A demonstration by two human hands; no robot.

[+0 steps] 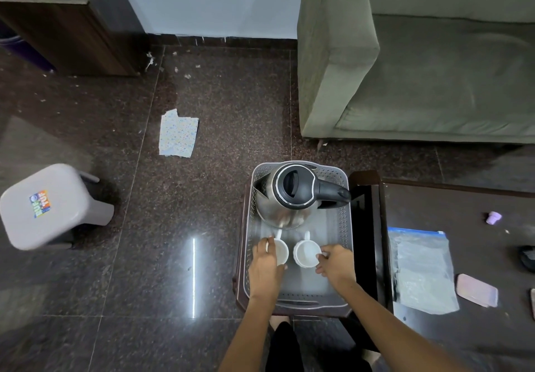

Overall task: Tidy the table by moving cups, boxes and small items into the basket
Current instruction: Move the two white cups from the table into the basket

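A grey perforated basket (344,227) rests on a small dark stool. A steel kettle (289,198) with a black lid stands in its far half. Two white cups sit side by side in the basket's middle, handles pointing away from me. My left hand (265,264) grips the left cup (281,251) at its left rim. My right hand (335,263) holds the right cup (307,253) at its right rim. Both cups look to be resting on the basket floor.
A dark table (469,206) at right carries a clear zip bag (422,270), a pink pad (476,290), a small purple cap (493,217) and a dark item at the edge. A green sofa (419,68), a grey plastic stool (52,206) and a patterned paper (177,134) are on the floor.
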